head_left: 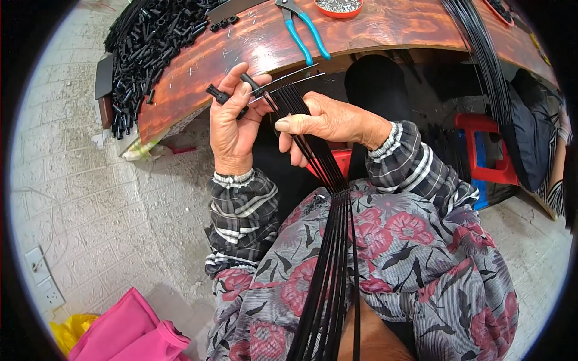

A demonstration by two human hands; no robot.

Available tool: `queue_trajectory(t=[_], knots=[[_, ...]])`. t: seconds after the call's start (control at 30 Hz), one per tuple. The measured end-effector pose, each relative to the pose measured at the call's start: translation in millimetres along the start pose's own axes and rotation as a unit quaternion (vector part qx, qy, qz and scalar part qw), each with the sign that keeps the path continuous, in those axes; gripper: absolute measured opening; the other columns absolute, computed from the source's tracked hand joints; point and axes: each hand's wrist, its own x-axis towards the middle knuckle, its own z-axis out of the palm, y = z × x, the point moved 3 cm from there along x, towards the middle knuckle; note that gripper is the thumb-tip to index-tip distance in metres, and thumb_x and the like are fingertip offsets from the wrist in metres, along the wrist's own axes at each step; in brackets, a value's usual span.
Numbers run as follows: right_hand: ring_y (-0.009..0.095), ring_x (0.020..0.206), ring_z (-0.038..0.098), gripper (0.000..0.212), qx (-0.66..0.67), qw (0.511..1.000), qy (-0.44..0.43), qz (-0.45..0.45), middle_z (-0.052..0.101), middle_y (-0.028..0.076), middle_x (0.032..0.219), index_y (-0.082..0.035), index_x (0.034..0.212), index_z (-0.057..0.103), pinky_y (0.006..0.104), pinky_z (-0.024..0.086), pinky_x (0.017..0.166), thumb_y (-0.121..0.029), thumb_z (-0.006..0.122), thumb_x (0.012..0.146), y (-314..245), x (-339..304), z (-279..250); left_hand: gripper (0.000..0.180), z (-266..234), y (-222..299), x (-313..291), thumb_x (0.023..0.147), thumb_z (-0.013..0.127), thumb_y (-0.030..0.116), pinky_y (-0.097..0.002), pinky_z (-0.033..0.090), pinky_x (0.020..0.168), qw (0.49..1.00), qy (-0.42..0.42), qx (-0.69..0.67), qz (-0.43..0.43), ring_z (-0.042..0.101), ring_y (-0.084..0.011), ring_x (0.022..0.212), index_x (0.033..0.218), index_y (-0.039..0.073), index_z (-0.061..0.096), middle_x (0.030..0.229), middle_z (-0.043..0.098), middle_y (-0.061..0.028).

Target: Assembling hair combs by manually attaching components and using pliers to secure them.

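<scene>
Apparently I'm lining up slender black strands [339, 204] above my striped, floral fabric [397, 265]; next calls for keeping them even, I judge. My right hand [328, 119] grips them; my left hand [236, 120] grips a ridged, black tubular fitting [219, 94], near thin metal rods [310, 76]. Beyond, blue-handled pliers [293, 27] lie on the glossy, wood-grained worktop [385, 29].

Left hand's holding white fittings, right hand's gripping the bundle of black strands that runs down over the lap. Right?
One fix: the fittings in the left hand are black, not white, as the head view shows. The rest stands: the right hand grips the bundle of black strands, which runs down over the lap.
</scene>
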Motion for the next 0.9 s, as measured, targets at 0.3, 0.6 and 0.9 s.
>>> queue_trajectory(t=[0.3, 0.6, 0.9], knots=[[0.016, 0.054, 0.061, 0.040, 0.007, 1.000, 0.005, -0.006, 0.062, 0.010, 0.062, 0.006, 0.076, 0.060, 0.0238, 0.050, 0.052, -0.032, 0.050, 0.086, 0.9, -0.6, 0.8, 0.030, -1.3, -1.1, 2.5, 0.081, 0.055, 0.003, -0.0302, 0.053, 0.063, 1.000, -0.001, -0.009, 0.002, 0.060, -0.0188, 0.075, 0.111, 0.004, 0.050, 0.088, 0.059, -0.0115], [0.015, 0.054, 0.061, 0.039, 0.001, 1.000, 0.005, -0.002, 0.062, 0.010, 0.062, 0.004, 0.077, 0.060, 0.0229, 0.049, 0.051, -0.032, 0.049, 0.086, 0.5, -0.7, 0.7, 0.028, -3.0, -2.3, 3.3, 0.083, 0.055, 0.006, -0.0279, 0.053, 0.063, 1.000, 0.008, -0.024, -0.001, 0.059, -0.0180, 0.075, 0.110, 0.005, 0.051, 0.088, 0.059, -0.0118], [0.015, 0.055, 0.061, 0.039, 0.006, 1.000, -0.001, -0.014, 0.062, 0.009, 0.062, 0.004, 0.077, 0.060, 0.0225, 0.049, 0.053, -0.033, 0.049, 0.086, 2.3, -0.9, 0.1, 0.027, -0.3, -1.1, 4.6, 0.081, 0.057, 0.005, -0.0315, 0.054, 0.065, 0.998, -0.007, -0.062, -0.008, 0.060, -0.0194, 0.074, 0.108, 0.005, 0.051, 0.087, 0.059, -0.0122]])
